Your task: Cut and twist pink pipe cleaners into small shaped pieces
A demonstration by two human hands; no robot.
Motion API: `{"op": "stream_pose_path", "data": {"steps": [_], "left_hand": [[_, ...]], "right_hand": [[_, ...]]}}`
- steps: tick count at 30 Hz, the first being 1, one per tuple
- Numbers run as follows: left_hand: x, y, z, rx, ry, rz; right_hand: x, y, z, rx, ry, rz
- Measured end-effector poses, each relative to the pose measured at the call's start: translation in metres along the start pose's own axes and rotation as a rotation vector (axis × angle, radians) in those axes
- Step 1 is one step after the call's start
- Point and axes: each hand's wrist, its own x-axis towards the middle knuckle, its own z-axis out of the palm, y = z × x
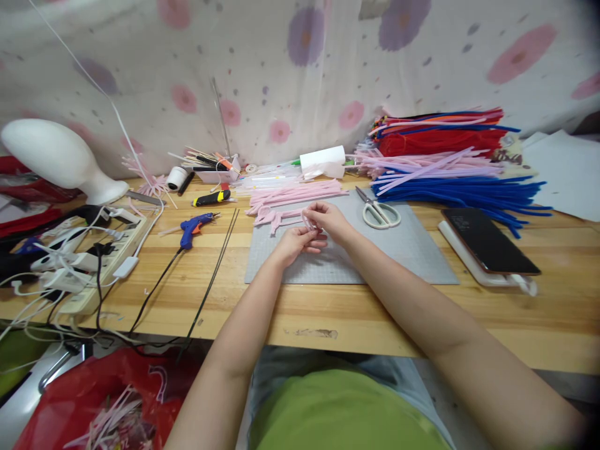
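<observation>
Over the grey cutting mat, my left hand and my right hand meet. Between their closed fingertips is a small bent piece of pink pipe cleaner, partly hidden by the fingers. Just left of my hands, shaped pink pipe cleaner pieces lie on the mat. Behind them rests a bundle of straight pink pipe cleaners. To the right of my right hand, scissors with white handles lie on the mat, their blades pointing away.
Left on the wooden table are a blue glue gun, thin dark rods, a yellow-black cutter and a power strip with tangled cables. Blue pipe cleaners and a phone lie right. A red bag hangs below.
</observation>
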Motion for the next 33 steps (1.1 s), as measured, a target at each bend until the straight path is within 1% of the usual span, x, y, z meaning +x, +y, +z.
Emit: {"op": "stream_pose_path", "data": {"steps": [3, 5, 9, 11, 13, 15, 17, 19, 22, 26, 29, 31, 33], "left_hand": [[0.0, 0.001, 0.001, 0.028, 0.02, -0.003], [0.0, 0.001, 0.002, 0.06, 0.035, -0.002], [0.001, -0.003, 0.001, 0.105, 0.066, 0.004], [0.0, -0.005, -0.001, 0.108, 0.067, 0.01], [-0.001, -0.007, -0.004, 0.09, 0.048, 0.027], [-0.002, -0.008, -0.006, 0.067, 0.016, 0.055], [-0.003, -0.009, -0.006, 0.069, -0.011, 0.07], [-0.003, -0.009, -0.004, 0.085, -0.037, 0.068], [-0.005, -0.01, 0.001, 0.083, -0.085, 0.057], [-0.007, -0.01, 0.004, 0.043, -0.126, 0.052], [-0.006, -0.011, 0.001, 0.001, -0.133, 0.06], [-0.004, -0.012, -0.001, -0.023, -0.121, 0.075], [-0.002, -0.013, -0.003, -0.04, -0.089, 0.089]], "right_hand": [[0.0, 0.0, -0.003, 0.033, 0.008, 0.007], [0.002, 0.004, -0.005, 0.1, 0.017, 0.022], [0.005, 0.018, -0.006, 0.331, 0.032, 0.138], [0.005, 0.024, -0.006, 0.421, 0.003, 0.198], [0.002, 0.028, -0.008, 0.468, -0.116, 0.246], [-0.001, 0.028, -0.012, 0.469, -0.297, 0.285], [-0.005, 0.027, -0.016, 0.432, -0.442, 0.305], [-0.007, 0.026, -0.02, 0.375, -0.512, 0.296], [-0.009, 0.024, -0.027, 0.331, -0.57, 0.256], [-0.009, 0.024, -0.036, 0.402, -0.68, 0.221], [-0.007, 0.027, -0.04, 0.457, -0.684, 0.202], [-0.006, 0.03, -0.04, 0.488, -0.621, 0.193], [-0.004, 0.033, -0.038, 0.516, -0.518, 0.2]]}}
